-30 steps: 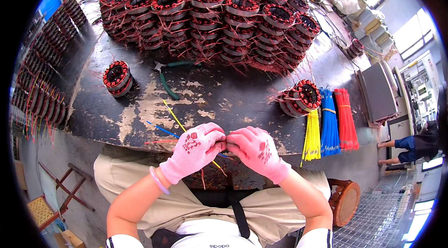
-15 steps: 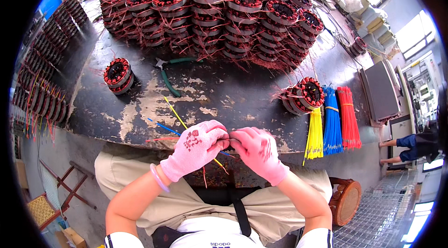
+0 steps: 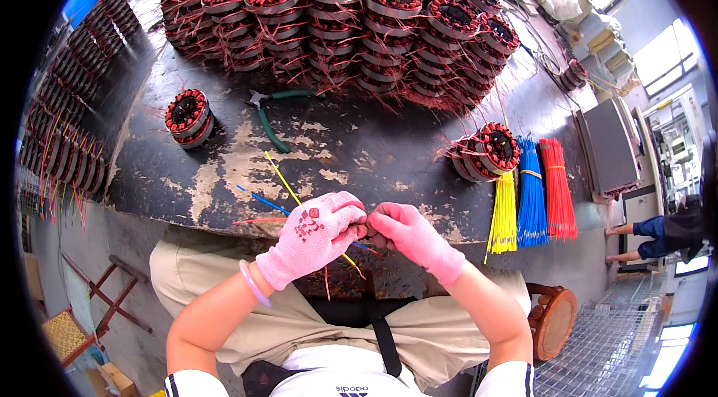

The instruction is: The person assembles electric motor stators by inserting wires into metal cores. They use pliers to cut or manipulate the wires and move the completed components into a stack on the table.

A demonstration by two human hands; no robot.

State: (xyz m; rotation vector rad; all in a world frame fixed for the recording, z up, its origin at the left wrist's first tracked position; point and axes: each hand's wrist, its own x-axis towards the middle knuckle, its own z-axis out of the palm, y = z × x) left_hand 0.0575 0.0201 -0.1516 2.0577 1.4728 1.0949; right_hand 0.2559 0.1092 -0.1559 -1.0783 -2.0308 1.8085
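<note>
In a pink glove, my left hand (image 3: 314, 229) is closed on a yellow wire (image 3: 281, 176), a blue wire (image 3: 260, 200) and a red wire (image 3: 258, 220), which cross under its palm above the front edge of the bench. Their other ends stick out below its fingers. My right hand (image 3: 415, 241), gloved alike, is closed in a pinch just beside the left fingertips. Whatever lies between its fingertips is too small and too hidden to make out.
Stacked wound stators (image 3: 336, 31) fill the back of the worn black bench (image 3: 359, 165). Green-handled cutters (image 3: 269, 128) lie between two small stator stacks (image 3: 188, 119) (image 3: 490, 152). Yellow (image 3: 502, 214), blue (image 3: 532, 195) and red (image 3: 558, 188) wire bundles lie at right.
My right hand has turned and shifted slightly, so the red marks on its glove no longer show. The left hand stays nearly in place with the wires.
</note>
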